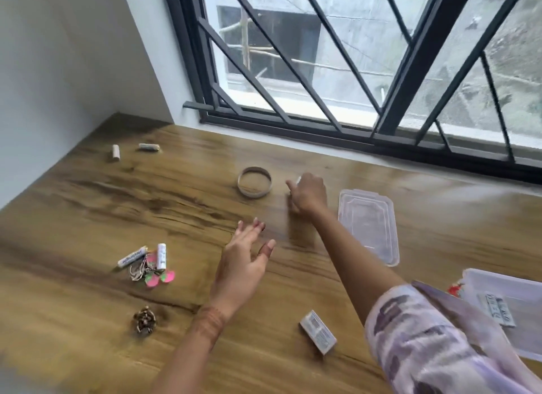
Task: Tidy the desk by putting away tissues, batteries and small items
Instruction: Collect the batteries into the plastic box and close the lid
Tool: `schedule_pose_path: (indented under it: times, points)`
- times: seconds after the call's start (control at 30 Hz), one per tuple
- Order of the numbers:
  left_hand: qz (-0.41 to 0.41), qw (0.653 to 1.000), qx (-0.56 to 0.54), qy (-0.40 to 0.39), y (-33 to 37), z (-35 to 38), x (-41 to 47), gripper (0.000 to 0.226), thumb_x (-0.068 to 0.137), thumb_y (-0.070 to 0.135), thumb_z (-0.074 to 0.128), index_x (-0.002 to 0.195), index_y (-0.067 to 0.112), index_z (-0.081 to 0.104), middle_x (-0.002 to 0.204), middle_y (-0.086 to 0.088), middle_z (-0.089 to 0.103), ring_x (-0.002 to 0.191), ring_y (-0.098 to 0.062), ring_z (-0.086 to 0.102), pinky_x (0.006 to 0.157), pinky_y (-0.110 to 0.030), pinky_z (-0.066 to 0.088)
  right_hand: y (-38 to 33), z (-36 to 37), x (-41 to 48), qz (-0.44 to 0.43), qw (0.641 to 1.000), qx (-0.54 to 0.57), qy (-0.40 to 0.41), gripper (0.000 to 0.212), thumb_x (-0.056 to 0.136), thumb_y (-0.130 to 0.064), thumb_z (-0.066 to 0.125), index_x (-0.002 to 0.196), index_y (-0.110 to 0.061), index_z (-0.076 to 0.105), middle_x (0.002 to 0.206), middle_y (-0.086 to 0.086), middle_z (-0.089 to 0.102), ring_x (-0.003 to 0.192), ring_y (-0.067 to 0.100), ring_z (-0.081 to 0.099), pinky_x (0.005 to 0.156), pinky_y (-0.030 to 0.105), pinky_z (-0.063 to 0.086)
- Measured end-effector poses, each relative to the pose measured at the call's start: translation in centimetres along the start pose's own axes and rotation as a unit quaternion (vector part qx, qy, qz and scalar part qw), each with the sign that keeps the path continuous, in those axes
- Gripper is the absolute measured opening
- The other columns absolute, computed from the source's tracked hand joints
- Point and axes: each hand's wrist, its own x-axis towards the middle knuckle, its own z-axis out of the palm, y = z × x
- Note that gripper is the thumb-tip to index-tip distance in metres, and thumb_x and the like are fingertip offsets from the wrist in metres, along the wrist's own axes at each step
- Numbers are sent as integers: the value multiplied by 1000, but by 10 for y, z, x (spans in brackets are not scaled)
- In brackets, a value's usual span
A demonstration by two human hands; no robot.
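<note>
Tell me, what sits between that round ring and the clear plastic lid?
The right hand, gripping a small white thing, sits between the ring and the lid in the head view; otherwise bare desk.

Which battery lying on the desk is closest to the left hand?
The right battery of the pair beside the pink charms. Its twin and the two far ones lie farther off.
</note>
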Motion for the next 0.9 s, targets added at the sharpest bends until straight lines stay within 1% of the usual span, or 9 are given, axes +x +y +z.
schedule_pose_path:
  times: [0.07,0.17,0.23,0.37,0.47,0.6,0.73,0.8,0.9]
  points:
    - [-1,1000,3,7,-9,-9,1,45,88,24,58,130,12,50,143,-2,42,140,-15,24,112,-22,19,-5,6,5,18,999,-37,5,37,92,-28,54,114,1,57,119,22,56,108,36,55,84,35,46]
    - [-8,1000,7,14,-21,-23,2,45,88,25,58,130,13,50,142,1,43,139,-13,26,112,-22,20,-7,8,7,33,998,-46,12,28,90,-18,54,111,1,58,117,22,57,105,37,56,80,34,47]
    - [-15,999,11,36,-32,-37,3,43,87,21,60,128,12,53,137,0,49,134,-15,37,109,-20,25,-6,8,2,35,999,-13,16,29,87,-20,58,104,3,60,108,24,61,100,37,58,72,32,45]
    - [-72,985,43,150,-60,-75,7,34,83,6,63,117,8,62,119,-9,63,109,-26,58,90,-21,37,-11,6,-29,14,996,78,49,23,81,-17,60,82,5,64,77,18,63,81,34,61,59,32,36]
    - [-122,969,95,193,-86,-102,5,33,81,2,62,114,6,62,114,-13,64,102,-33,58,86,-31,41,-20,7,-64,-5,989,142,48,18,82,-14,59,87,2,67,78,15,67,71,23,58,62,32,37]
    - [-173,955,157,184,-118,-122,7,32,82,-1,60,114,3,61,114,-18,62,107,-37,53,89,-41,43,-31,18,-102,-8,982,185,24,9,82,-14,59,84,-9,66,74,6,63,70,19,57,60,27,38]
    - [-202,950,192,143,-129,-125,4,37,83,-1,57,120,6,59,120,-14,60,110,-34,52,89,-41,44,-46,39,-125,-23,979,197,-45,11,80,-15,62,87,-10,67,78,3,65,73,16,57,61,26,40]
    - [-209,949,193,133,-129,-123,2,36,85,-1,53,120,7,59,121,-13,59,110,-32,52,89,-41,45,-56,48,-131,-39,979,180,-83,14,79,-19,63,91,-11,65,84,1,64,76,15,56,55,21,38]
    - [-196,950,211,124,-129,-124,1,31,88,1,51,116,6,62,118,-13,60,107,-32,53,85,-40,46,-75,63,-137,-55,976,165,-128,14,79,-20,62,88,-10,58,80,-2,57,75,14,51,53,20,35]
